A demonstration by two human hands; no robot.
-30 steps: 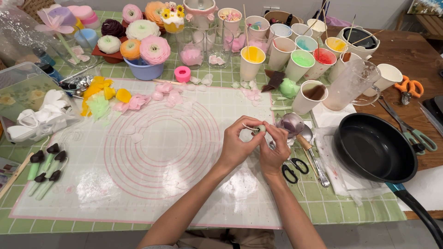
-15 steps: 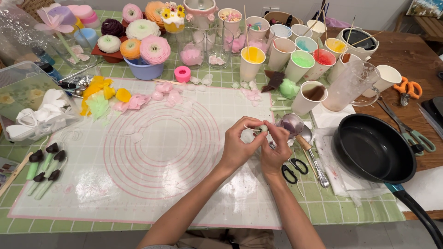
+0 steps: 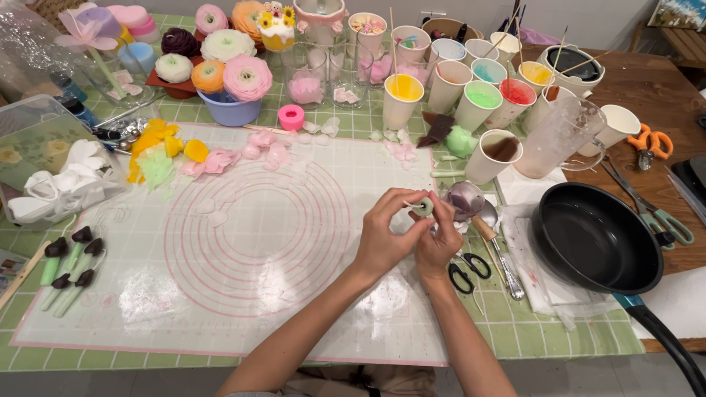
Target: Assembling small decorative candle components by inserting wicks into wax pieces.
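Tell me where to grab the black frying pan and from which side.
Take the frying pan by its long handle, coming from the near right corner of the table. The handle sticks out past the table edge toward the person, free of clutter, while the round bowl lies hemmed in by scissors and a spoon on its left.

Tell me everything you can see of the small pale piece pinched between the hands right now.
The small pale piece is a thin, whitish-green curved bit, petal-like, looking soft and waxy. It is held above the translucent mat, right of its pink circles. The left hand pinches it from the left, the right hand from below and the right. Fingers cover much of it, so its full shape cannot be told.
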